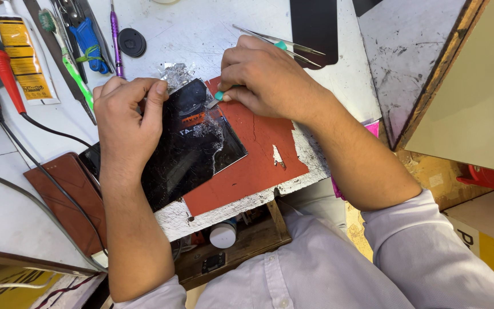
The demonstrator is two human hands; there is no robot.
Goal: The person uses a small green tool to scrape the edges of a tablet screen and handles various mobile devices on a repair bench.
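A dark phone panel (192,151) with cracked, flaking glass lies tilted on a red mat (253,160). My left hand (127,117) presses on its upper left corner, thumb and fingers curled over the edge. My right hand (264,80) grips a small teal-handled scraping tool (219,96), whose tip touches the panel's upper part. Silvery glass fragments (175,74) lie piled at the panel's top edge.
Metal tweezers (293,46) lie behind my right hand. A glue tube (24,57), red-handled tool (4,74), green toothbrush (67,57), purple screwdriver (114,34) and black disc (131,42) sit at the back left. A brown wallet case (70,194) lies left.
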